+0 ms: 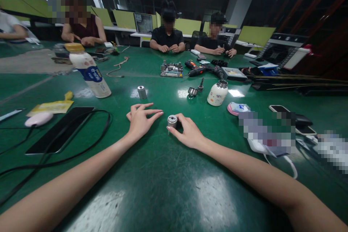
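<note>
My right hand (pixel 187 132) rests on the green table (pixel 163 174) with its fingers curled round a small silver metal cylinder (pixel 172 120) that stands upright. My left hand (pixel 141 119) lies just left of it, fingers spread and stretched toward the cylinder, holding nothing. A second small silver cylinder (pixel 141 92) stands farther back on the table, apart from both hands.
A milk-tea bottle (pixel 89 74) leans at the left, a small white bottle (pixel 216 94) and metal parts (pixel 194 90) at the right. A dark tablet (pixel 58 129) with black cable lies left; phones (pixel 282 110), a circuit board (pixel 171 69) and a power drill (pixel 202 69) beyond. Three people sit across.
</note>
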A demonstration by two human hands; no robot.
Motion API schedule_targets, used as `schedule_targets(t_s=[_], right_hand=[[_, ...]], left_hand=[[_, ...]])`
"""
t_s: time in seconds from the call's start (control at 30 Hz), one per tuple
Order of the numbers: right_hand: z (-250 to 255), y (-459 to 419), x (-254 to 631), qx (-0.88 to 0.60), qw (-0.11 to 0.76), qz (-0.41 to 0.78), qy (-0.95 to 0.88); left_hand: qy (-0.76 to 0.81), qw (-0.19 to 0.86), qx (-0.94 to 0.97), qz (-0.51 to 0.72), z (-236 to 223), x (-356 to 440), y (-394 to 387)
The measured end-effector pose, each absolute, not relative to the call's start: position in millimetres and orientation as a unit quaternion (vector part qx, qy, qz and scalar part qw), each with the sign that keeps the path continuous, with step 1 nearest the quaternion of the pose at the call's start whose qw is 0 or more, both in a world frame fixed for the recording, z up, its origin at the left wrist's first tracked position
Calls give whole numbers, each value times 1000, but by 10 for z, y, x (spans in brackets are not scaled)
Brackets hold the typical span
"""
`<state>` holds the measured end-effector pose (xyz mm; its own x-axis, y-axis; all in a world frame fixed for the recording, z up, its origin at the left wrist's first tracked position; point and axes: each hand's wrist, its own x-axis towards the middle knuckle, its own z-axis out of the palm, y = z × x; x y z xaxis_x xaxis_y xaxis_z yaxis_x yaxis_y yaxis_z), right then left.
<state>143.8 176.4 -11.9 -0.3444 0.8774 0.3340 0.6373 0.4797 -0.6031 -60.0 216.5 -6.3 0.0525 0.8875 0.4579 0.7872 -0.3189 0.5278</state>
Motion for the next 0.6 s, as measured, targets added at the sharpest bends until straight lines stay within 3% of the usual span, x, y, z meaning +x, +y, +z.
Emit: schedule_targets(t_s=[0.2, 0.6], right_hand=[[-136, 1782, 1443, -464, 324, 178, -805], [-129, 1775, 1433, -466, 320, 179, -805]], left_hand=[[410, 131, 779, 456, 97, -415, 2025], [390, 199, 809, 391, 226, -441, 2024]])
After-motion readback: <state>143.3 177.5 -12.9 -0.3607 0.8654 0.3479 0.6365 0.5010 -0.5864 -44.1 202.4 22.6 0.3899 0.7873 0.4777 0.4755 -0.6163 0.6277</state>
